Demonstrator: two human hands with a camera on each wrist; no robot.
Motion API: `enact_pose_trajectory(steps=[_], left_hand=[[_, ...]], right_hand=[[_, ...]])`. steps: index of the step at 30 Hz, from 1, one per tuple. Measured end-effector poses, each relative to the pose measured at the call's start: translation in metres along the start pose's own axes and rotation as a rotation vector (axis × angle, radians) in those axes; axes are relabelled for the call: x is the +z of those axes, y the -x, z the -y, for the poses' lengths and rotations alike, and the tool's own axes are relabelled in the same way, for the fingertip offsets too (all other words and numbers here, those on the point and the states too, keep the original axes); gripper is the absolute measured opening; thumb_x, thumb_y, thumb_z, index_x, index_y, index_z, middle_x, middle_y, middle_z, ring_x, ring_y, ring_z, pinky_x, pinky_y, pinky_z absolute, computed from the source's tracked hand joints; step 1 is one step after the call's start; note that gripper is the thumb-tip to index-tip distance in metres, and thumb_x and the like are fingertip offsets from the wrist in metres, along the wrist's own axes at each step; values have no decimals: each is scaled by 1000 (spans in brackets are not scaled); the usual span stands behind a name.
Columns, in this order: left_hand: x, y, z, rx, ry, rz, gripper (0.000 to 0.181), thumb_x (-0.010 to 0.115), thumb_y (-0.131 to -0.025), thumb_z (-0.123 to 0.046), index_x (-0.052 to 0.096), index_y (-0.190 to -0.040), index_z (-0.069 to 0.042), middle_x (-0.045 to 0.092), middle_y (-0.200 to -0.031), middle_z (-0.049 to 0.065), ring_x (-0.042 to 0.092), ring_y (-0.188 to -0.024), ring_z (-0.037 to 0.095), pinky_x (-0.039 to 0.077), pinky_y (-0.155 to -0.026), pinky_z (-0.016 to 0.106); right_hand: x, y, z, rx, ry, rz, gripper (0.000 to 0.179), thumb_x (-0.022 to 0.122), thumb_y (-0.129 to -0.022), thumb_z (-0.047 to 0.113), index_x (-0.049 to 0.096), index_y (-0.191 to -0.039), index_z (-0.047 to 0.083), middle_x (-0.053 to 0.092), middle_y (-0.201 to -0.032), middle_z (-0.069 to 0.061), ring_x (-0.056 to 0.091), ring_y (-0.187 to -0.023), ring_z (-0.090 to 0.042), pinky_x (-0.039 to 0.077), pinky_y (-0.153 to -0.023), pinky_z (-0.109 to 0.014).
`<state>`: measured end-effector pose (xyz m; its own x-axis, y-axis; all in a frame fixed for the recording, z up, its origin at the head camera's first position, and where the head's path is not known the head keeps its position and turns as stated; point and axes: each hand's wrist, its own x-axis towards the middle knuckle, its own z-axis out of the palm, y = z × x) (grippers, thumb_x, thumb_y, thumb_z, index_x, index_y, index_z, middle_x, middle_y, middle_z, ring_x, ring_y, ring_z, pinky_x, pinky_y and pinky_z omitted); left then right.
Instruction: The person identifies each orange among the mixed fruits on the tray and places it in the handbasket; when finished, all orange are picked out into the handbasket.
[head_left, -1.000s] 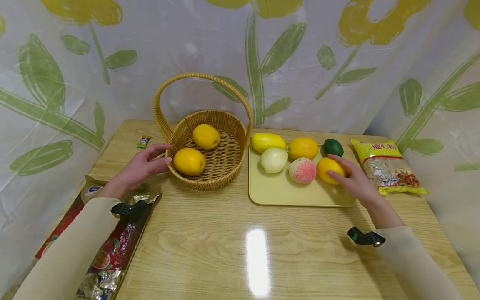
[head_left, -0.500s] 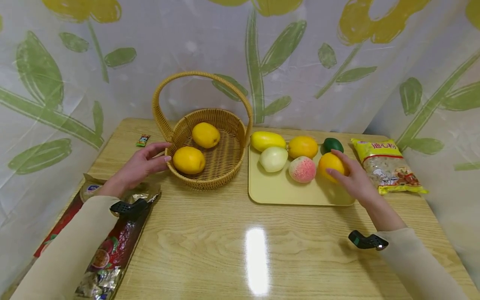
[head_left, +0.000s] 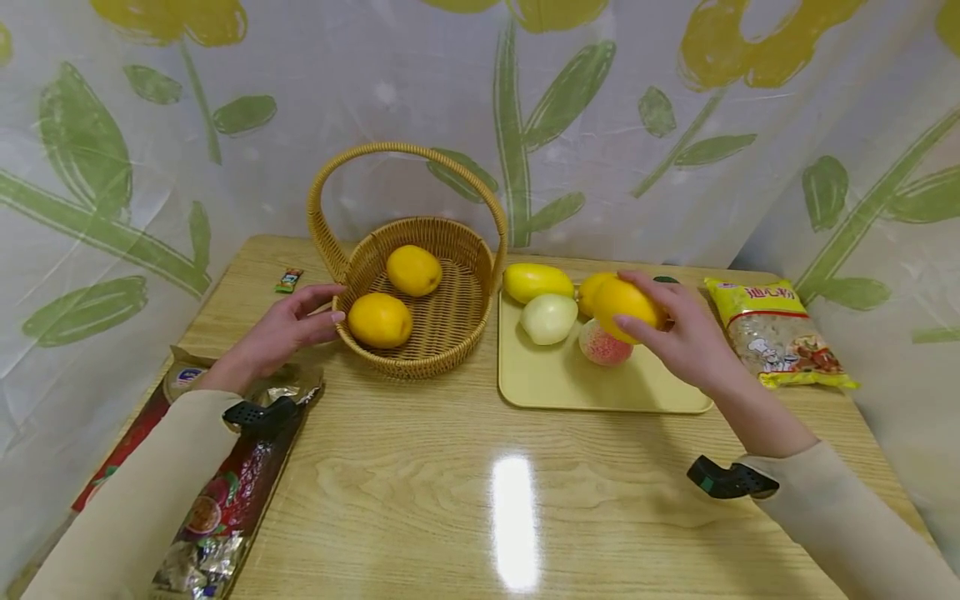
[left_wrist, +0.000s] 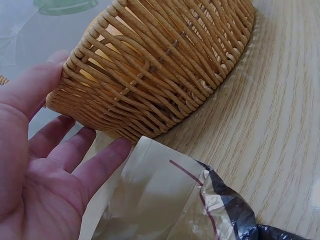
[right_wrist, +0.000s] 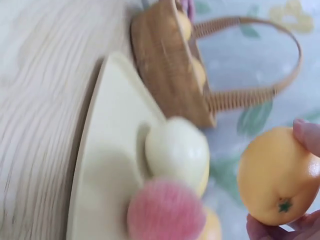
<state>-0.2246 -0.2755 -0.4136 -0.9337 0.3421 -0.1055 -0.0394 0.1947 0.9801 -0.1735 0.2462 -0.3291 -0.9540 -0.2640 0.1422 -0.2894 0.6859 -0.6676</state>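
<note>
My right hand [head_left: 686, 333] holds an orange [head_left: 628, 310] above the beige tray [head_left: 540, 387], gripping it between thumb and fingers. In the right wrist view the orange [right_wrist: 275, 175] shows a green stem mark. A pink peach [head_left: 606, 343] lies below it, beside a pale greenish-white fruit [head_left: 549, 319]. Behind are a long yellow fruit [head_left: 537, 283] and a partly hidden yellow-orange fruit [head_left: 588, 292]. With fairly straight fingers, my left hand [head_left: 288, 325] touches the left side of the wicker basket [head_left: 420, 367]. Inside the basket sit two yellow-orange oval fruits [head_left: 380, 320].
A dark green fruit [head_left: 665, 280] shows barely behind my right hand. A yellow food bag [head_left: 780, 333] lies right of the tray. Under my left forearm is a large red-brown package [head_left: 225, 492]. A tiny packet [head_left: 288, 280] lies left of the basket, whose tall handle [head_left: 397, 147] arches upward.
My right hand has lifted the orange from the tray's right end and carried it left, over the peach. My left hand stays at the basket.
</note>
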Motion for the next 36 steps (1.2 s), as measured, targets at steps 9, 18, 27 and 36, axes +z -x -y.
enact_pose_trajectory(steps=[9,18,27,36], left_hand=[[1,0,1,-18,8,-21,60,59,-100,-23,32,-149,-2,23,-156,21,57,-110,6,53,-94,35],[1,-2,1,-20,9,-12,60,59,-100,-24,33,-149,-3,25,-155,20,57,-113,11,52,-96,36],[0,-2,0,-15,14,-17,59,59,-100,-23,33,-149,-2,25,-155,20,58,-111,10,54,-92,31],[0,-3,0,-6,18,-15,57,58,-100,-21,33,-148,-2,24,-155,21,57,-112,9,54,-92,32]], right_hand=[[24,-24,52,-154,-73,114,55,66,-95,30,47,-147,24,51,-137,-11,46,-112,-28,47,-84,-42],[42,-58,96,-216,-198,215,55,65,-95,38,46,-146,34,59,-123,1,53,-99,-20,50,-80,-36],[64,-89,125,-183,-248,261,55,63,-95,44,43,-146,41,56,-133,7,52,-84,-17,45,-70,-30],[99,-124,126,-91,-341,281,60,64,-94,44,42,-149,33,35,-155,8,34,-136,-8,35,-110,-29]])
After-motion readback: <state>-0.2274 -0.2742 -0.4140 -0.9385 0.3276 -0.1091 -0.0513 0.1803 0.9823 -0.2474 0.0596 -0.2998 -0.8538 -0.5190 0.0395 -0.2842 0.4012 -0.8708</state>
